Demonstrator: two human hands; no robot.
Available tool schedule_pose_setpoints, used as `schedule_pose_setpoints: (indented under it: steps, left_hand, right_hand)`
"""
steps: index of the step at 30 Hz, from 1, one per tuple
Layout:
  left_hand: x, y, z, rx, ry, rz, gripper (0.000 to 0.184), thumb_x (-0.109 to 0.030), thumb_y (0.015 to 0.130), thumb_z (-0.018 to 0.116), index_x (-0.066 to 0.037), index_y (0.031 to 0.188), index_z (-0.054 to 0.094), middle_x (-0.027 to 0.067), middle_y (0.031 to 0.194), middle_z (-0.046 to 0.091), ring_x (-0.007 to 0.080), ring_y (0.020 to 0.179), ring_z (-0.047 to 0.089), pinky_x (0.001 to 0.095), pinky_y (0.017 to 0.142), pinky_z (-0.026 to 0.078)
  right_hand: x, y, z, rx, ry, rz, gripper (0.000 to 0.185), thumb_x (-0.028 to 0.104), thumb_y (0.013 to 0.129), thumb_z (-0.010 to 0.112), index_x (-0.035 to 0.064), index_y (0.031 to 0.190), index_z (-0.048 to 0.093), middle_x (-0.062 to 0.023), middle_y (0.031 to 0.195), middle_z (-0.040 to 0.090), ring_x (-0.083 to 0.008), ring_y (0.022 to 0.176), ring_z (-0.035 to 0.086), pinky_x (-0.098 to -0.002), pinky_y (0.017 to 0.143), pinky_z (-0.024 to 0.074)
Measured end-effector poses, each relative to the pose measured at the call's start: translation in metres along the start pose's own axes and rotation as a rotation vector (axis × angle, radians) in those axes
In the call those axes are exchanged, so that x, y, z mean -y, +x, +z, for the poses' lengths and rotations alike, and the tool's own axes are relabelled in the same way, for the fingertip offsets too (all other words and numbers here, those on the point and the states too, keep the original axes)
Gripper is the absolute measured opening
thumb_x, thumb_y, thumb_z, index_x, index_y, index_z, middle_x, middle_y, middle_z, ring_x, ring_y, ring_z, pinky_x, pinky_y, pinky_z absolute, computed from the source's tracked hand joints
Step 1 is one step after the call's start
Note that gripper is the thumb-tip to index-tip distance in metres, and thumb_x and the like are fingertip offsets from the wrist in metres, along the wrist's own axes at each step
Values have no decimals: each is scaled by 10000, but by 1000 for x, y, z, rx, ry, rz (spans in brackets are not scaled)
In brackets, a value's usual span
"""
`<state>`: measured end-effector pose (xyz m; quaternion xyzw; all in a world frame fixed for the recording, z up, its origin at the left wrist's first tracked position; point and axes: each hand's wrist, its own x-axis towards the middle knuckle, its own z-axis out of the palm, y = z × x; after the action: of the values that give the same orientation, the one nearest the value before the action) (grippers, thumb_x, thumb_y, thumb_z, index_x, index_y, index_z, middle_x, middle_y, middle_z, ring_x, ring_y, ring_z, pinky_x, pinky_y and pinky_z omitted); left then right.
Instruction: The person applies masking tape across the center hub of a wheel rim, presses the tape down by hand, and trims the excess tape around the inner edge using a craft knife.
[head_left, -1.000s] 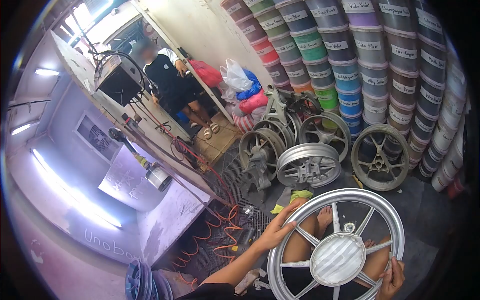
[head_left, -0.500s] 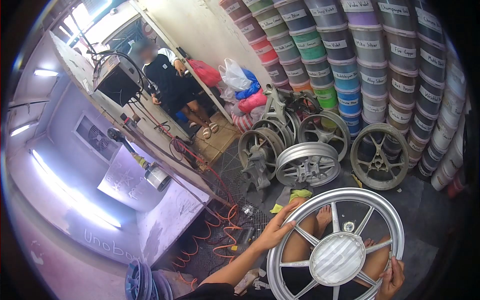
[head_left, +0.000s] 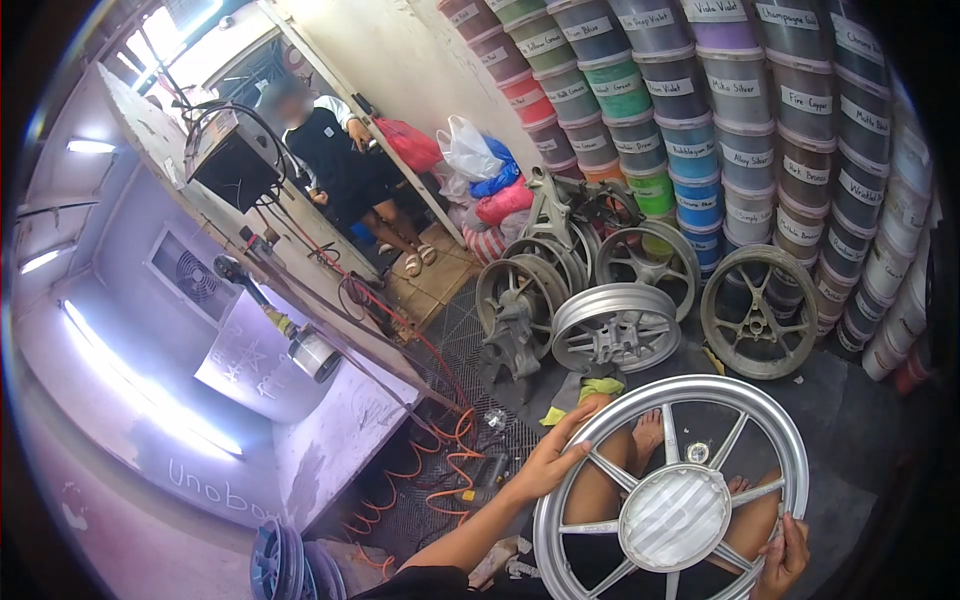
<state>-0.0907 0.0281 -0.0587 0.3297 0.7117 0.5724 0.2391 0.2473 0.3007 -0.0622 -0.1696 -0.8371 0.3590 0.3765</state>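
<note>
A large silver spoked wheel rim (head_left: pixel 727 392) is held up over my lap, its face towards me. Pale masking tape (head_left: pixel 676 517) in strips covers its round hub. My left hand (head_left: pixel 562 455) grips the rim at its upper left, fingers wrapped around the edge. At the lower right, my right hand (head_left: pixel 784 556) is closed on the rim's outer edge. Between the spokes my bare feet and legs show, along with a small roll of tape (head_left: pixel 698 453) on the floor. A yellow-and-grey cloth (head_left: pixel 582 397) lies just beyond my left hand.
Several other wheels (head_left: pixel 617 328) stand on the dark mat ahead, before stacked labelled tubs (head_left: pixel 735 130). A coiled orange hose (head_left: pixel 455 465) lies to the left, near a lit booth with a spray gun (head_left: pixel 312 352) at its edge. A person (head_left: pixel 335 150) stands in the doorway.
</note>
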Motion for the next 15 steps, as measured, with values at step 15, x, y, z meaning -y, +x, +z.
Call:
schedule_pose_setpoints:
  steps: [15]
  left_hand:
    - [2,-1,-1,-2,28,7,622,-205,1049,575,5,1577,323,167,1591,391,249,1502,329,372,1229,232]
  right_hand:
    - [2,2,1,-20,-20,-26,303,104,1039,582,-48,1277,691,-202,1091,720,-272,792,656,-359,638,526]
